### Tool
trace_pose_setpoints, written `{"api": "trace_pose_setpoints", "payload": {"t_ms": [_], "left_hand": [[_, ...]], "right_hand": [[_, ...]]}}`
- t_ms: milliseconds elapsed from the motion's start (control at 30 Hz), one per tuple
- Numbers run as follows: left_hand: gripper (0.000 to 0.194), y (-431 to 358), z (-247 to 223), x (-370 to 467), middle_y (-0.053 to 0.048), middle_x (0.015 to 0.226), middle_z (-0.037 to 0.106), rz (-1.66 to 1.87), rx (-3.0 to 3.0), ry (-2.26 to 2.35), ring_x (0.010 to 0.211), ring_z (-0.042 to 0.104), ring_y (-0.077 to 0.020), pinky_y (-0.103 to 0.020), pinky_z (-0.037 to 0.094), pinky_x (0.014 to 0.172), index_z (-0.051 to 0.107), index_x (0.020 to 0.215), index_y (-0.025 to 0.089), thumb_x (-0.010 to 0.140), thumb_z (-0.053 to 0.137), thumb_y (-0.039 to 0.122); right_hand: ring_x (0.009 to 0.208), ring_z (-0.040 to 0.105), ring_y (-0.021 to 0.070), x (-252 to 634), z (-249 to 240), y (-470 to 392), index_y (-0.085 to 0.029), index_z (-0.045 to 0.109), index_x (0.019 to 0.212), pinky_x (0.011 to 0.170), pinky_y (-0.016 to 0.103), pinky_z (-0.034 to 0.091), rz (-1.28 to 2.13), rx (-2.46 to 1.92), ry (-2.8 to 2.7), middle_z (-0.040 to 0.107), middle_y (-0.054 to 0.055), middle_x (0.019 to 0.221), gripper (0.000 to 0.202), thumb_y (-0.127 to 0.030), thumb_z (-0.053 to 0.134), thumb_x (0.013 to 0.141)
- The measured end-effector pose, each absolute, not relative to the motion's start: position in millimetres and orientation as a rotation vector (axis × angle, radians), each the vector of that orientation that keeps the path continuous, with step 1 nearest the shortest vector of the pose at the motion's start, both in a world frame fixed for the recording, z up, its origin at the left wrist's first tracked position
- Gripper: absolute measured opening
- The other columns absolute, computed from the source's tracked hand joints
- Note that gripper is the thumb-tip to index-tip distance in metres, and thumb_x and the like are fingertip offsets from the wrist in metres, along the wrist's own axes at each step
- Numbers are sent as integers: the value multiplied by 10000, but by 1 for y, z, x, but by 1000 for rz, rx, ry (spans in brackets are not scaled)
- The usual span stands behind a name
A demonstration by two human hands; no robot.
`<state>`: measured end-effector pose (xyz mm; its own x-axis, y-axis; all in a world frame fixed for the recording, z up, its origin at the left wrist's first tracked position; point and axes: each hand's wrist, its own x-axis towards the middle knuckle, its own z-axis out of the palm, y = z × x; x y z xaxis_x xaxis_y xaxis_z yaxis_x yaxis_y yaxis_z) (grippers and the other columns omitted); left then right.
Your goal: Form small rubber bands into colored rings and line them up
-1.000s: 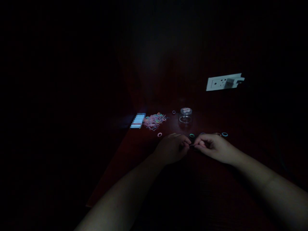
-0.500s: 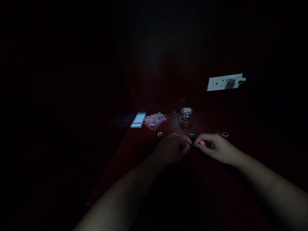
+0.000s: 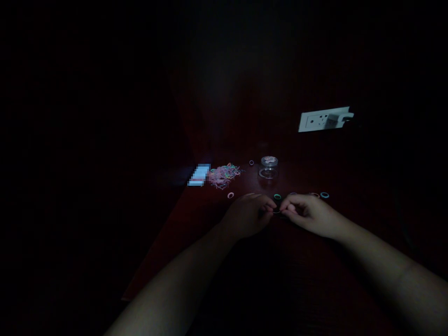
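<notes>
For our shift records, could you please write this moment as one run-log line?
left hand: pinching thin band | right hand: pinching same band | beyond: green ring, lidded jar | leftward: colourful pile, lit screen

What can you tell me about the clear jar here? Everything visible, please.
The clear jar looks like glass or plastic and stands upright on the dark red table. Its lid is on, greyish at the rim, with a pale, pinkish patterned top. A pale curve shows low down; whether base or contents, I can't tell. It stands beyond the left hand and right hand, touched by neither, right of the pile of coloured bands.
</notes>
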<state>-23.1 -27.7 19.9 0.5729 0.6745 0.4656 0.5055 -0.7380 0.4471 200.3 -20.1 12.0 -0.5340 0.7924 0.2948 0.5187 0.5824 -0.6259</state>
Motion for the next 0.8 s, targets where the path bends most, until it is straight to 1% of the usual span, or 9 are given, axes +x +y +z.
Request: {"api": "trace_pose_setpoints", "payload": {"t_ms": [367, 800], "left_hand": [[154, -28, 19, -23, 4, 896, 679, 919, 2552, 989, 828, 629, -132, -309, 492, 828, 627, 980, 204, 835, 588, 171], [165, -28, 20, -23, -12, 928, 702, 910, 2505, 991, 837, 643, -150, -334, 495, 844, 627, 970, 208, 813, 593, 170]], "right_hand": [[537, 441, 108, 201, 10, -20, -180, 673, 861, 513, 231, 369, 666, -1048, -2243, 485, -36, 596, 178, -331, 580, 857], [542, 442, 111, 202, 9, -19, -183, 661, 818, 508, 231, 379, 656, -1059, -2266, 478, -29, 600, 188, -342, 576, 869]]}}
